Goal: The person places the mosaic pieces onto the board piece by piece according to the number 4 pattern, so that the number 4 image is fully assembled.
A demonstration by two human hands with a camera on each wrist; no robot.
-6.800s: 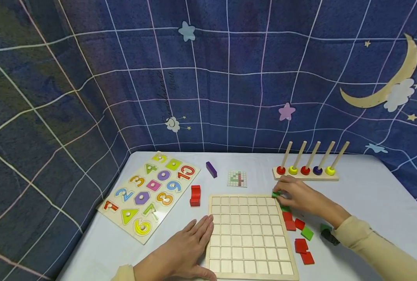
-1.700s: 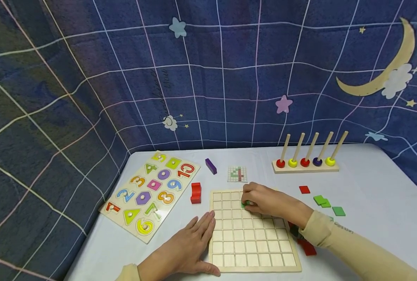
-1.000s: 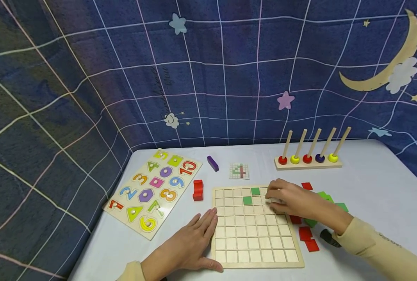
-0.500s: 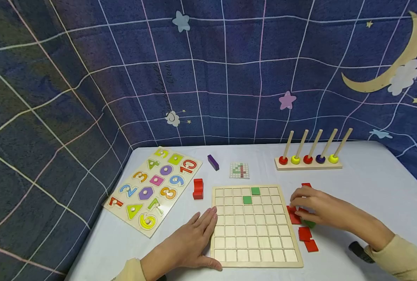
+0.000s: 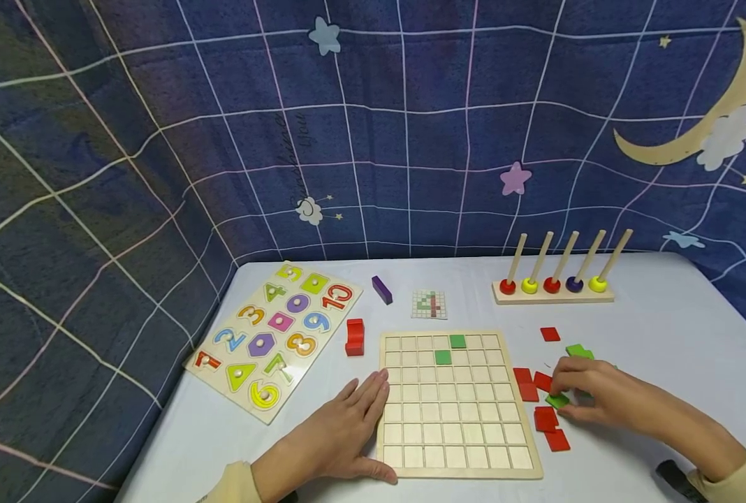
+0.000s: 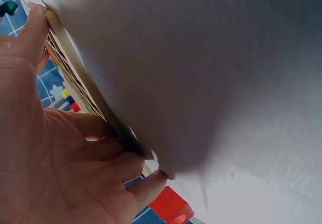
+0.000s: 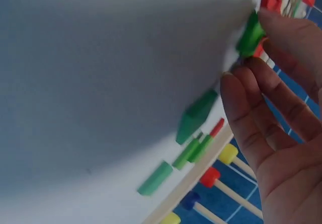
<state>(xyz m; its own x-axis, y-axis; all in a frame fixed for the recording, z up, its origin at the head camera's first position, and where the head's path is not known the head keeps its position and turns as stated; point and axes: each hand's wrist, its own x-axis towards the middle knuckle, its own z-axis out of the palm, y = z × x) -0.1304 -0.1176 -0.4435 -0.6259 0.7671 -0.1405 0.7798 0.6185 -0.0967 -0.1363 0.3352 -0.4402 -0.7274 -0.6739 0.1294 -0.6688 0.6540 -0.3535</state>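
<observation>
A light wooden grid board [image 5: 442,447] lies on the white table, with one green tile [image 5: 457,341] in its back row and another green tile [image 5: 443,357] one row nearer, diagonally to the left. My left hand [image 5: 338,436] lies with fingers extended along the board's left edge; in the left wrist view, its fingertips touch the frame. To the right of the board, my right hand [image 5: 593,391] pinches a green square tile [image 5: 557,401] between thumb and fingers, low over the table. The right wrist view shows this green tile [image 7: 250,35] at the fingertips.
Red tiles [image 5: 545,419] lie by the board's right edge, more green tiles [image 5: 578,351] behind my right hand. A pattern card [image 5: 429,304], red block [image 5: 355,338] and purple block [image 5: 382,290] lie around the board. Farther out are a number puzzle [image 5: 272,342] and peg stand [image 5: 554,297].
Two green tiles have come onto the board since the earliest frame. My right hand has moved from the board to the right and now pinches another green tile. The left hand stays in place.
</observation>
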